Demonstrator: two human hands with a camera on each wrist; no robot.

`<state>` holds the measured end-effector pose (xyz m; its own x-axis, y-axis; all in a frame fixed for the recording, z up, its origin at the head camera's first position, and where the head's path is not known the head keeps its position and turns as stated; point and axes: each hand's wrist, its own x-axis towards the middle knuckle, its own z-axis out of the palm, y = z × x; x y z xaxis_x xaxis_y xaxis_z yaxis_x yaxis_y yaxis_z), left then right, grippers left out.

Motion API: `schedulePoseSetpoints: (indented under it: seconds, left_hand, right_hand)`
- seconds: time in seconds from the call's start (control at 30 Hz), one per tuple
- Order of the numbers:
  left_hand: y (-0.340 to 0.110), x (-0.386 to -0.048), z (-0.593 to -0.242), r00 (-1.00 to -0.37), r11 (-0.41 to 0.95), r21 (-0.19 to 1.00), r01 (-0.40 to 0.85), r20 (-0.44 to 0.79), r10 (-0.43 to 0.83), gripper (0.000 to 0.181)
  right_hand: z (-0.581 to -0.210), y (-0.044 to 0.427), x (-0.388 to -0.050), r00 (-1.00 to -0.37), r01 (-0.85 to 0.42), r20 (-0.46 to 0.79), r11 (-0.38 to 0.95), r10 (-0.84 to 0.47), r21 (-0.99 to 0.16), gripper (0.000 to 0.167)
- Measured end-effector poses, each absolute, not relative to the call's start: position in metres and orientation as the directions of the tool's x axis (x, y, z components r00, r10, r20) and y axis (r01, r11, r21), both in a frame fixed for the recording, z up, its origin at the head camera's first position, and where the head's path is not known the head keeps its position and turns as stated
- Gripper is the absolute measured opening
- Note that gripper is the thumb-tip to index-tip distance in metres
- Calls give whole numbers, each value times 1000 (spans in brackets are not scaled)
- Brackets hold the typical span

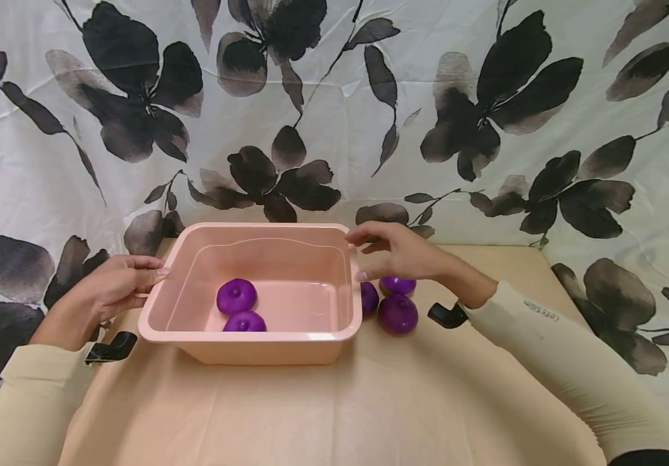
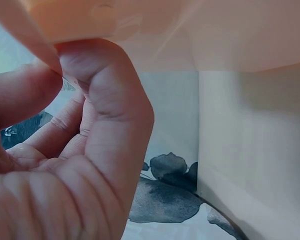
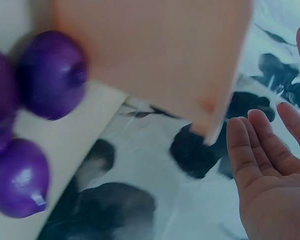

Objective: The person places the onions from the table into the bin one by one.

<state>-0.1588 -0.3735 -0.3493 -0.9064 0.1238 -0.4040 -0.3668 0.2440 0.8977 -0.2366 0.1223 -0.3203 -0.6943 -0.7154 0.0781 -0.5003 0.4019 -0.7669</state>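
Note:
A pink plastic basin [image 1: 288, 323] stands at the back of the table, with two glossy purple onions [image 1: 237, 296] inside on its left. My left hand [image 1: 119, 285] pinches the basin's left rim between thumb and index finger; the left wrist view shows the curled index finger [image 2: 115, 85] under the lip. On the other side, my right hand [image 1: 401, 252] is by the right rim, fingers fairly straight. In the right wrist view a small gap shows between its fingertips [image 3: 235, 125] and the basin wall [image 3: 155, 45]. Beneath this hand lie several more purple onions [image 1: 398, 314].
The table [image 1: 334, 414] has a light tan cover. Behind it hangs a white cloth [image 1: 369, 129] with dark flower prints, close to the table's back edge. The onions outside sit right beside the basin's right wall, one partly hidden by it.

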Motion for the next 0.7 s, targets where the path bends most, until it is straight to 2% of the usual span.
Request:
schedulePoseSetpoints:
  seconds: [0.3, 0.53, 0.7]
  left_hand:
    - [-375, -159, -351, -909, 215, 905, -366, -398, 124, 10]
    - [-374, -158, -352, -909, 189, 913, -362, -390, 144, 14]
    - [-375, -158, -352, -912, 192, 915, -355, -384, 141, 15]
  right_hand:
    - [-356, 168, -226, -790, -382, 1, 491, -613, -783, 67]
    - [-391, 189, -222, -801, -380, 54, 437, -596, -816, 63]
    - [-419, 202, -220, -822, -387, 74, 459, -564, -800, 65]
